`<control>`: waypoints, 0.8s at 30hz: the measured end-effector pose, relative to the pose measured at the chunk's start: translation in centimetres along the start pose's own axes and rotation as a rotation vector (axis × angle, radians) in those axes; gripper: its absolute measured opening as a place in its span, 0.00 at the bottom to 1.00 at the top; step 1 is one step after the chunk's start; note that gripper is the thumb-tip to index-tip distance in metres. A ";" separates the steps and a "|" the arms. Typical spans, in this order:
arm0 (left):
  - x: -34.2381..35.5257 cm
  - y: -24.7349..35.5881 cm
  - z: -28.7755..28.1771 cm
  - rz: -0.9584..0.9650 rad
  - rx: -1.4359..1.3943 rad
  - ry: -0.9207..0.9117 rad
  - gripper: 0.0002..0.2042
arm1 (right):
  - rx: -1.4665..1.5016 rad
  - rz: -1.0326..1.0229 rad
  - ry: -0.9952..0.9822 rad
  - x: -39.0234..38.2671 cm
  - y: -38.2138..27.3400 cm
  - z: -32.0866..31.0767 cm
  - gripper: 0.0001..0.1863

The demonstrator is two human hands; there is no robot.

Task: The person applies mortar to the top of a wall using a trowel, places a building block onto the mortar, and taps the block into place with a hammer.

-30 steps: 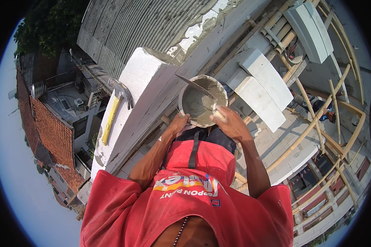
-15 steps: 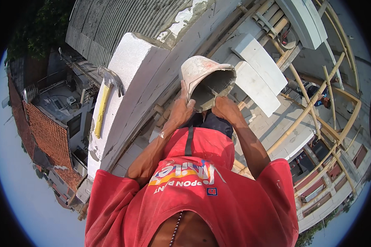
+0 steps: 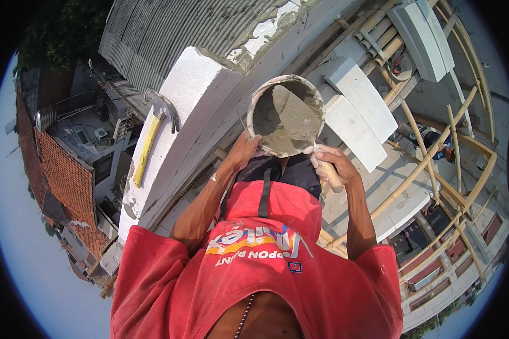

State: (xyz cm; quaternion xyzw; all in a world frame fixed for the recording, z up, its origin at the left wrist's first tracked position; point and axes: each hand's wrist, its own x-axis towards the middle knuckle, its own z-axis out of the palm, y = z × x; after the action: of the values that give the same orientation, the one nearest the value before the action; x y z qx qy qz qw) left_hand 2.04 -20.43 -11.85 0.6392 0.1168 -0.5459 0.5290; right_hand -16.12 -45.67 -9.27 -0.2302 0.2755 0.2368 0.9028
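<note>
In front of my waist is a mortar-crusted bucket (image 3: 261,113), its opening facing up toward me. My left hand (image 3: 245,151) grips its rim at the near left side. My right hand (image 3: 338,160) is closed round the wooden handle of a trowel (image 3: 295,114), at the bucket's near right rim. The trowel's pointed blade, coated in wet grey mortar, reaches over the bucket's mouth. Some grey mortar (image 3: 278,139) shows inside the bucket. Left of the bucket, a claw hammer (image 3: 147,148) with a yellow handle rests on a white block wall (image 3: 182,96).
White blocks (image 3: 361,107) lie stacked right of the bucket. Bamboo scaffolding (image 3: 404,172) runs along the right side, and another person (image 3: 444,148) is visible beyond it. A corrugated roof (image 3: 169,39) adjoins the wall at upper left. Tiled roofs (image 3: 67,181) lie lower down at far left.
The bucket has turned from tipped sideways to mouth up. My right hand has moved out to the right and toward me, and the trowel in it now shows clearly.
</note>
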 end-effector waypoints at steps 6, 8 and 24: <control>0.5 -2.2 -1.9 -0.043 0.066 0.018 0.17 | -0.488 -0.274 0.207 9.5 -4.2 4.9 0.22; -0.1 -2.8 -2.2 -0.049 0.038 0.057 0.17 | -0.709 -0.255 0.262 11.6 -5.8 7.6 0.23; -0.4 -4.3 -1.8 -0.118 -0.070 0.100 0.11 | -1.182 -0.670 0.451 2.7 2.9 10.0 0.19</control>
State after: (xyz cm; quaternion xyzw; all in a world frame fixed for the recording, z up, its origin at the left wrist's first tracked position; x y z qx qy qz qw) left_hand -0.20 -17.07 -14.14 0.6387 0.1996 -0.5390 0.5116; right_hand -11.80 -37.11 -4.32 -0.7964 0.1954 0.0030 0.5723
